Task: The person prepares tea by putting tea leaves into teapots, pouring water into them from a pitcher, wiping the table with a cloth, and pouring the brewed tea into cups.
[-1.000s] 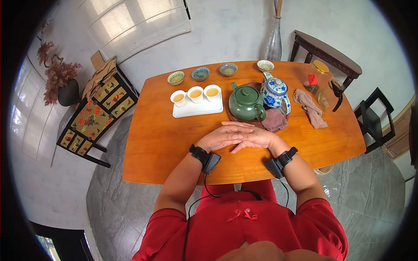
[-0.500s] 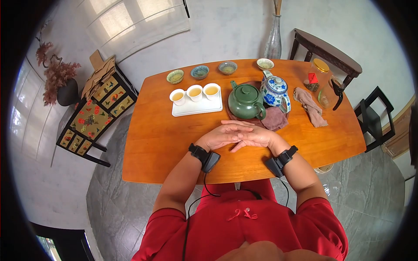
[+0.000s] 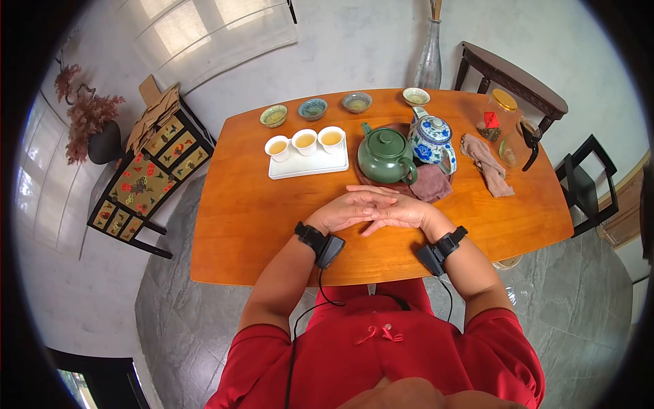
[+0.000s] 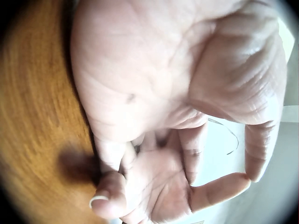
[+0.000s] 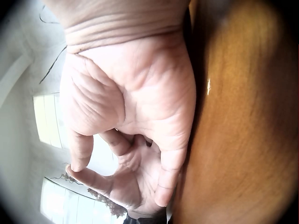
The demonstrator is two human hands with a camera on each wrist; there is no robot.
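Observation:
My left hand and right hand rest together near the table's middle, their fingers loosely interlaced and holding nothing. In the left wrist view the left palm faces the camera with its thumb tip against the other thumb. The right wrist view shows the right palm, its edge close along the wooden tabletop. Just beyond the hands a green teapot and a blue-and-white floral teapot stand on a round dark tray. A folded mauve cloth lies at the tray's front, close to the right fingers.
Three white cups of tea stand on a white tray. Several small bowls line the back edge. At the right are a crumpled cloth, a yellow-lidded jar and a glass pitcher. Cables hang from both wrist cameras.
The head view has tilted slightly, so the table and its things sit a little higher in the picture. Both hands stay clasped in the same place.

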